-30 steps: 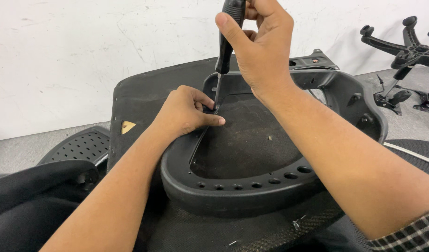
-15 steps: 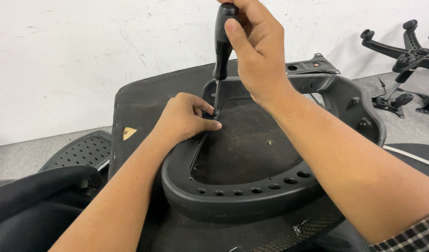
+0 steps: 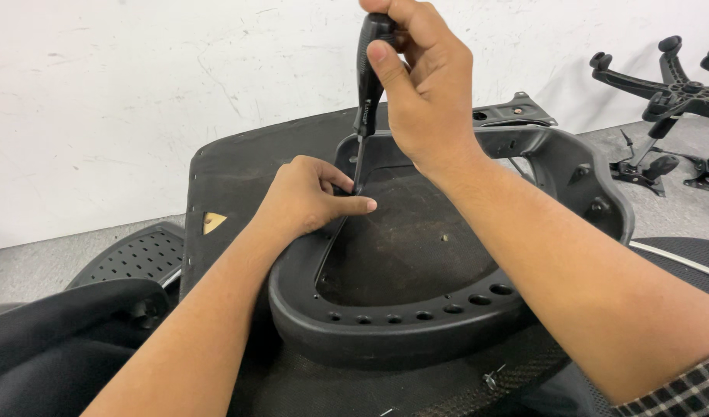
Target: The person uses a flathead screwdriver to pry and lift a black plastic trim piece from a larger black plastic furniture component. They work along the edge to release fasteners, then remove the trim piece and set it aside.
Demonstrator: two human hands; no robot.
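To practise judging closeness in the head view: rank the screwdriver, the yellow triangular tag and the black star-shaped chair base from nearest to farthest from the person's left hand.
1. Screwdriver: its shaft comes down right at the left hand's fingertips.
2. Yellow triangular tag: just left of that hand, on the seat underside.
3. Black star-shaped chair base: far right, on the floor by the wall.

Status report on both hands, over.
Right hand gripping screwdriver upright. Left hand steadying its tip at black plastic frame. Nothing blocking.
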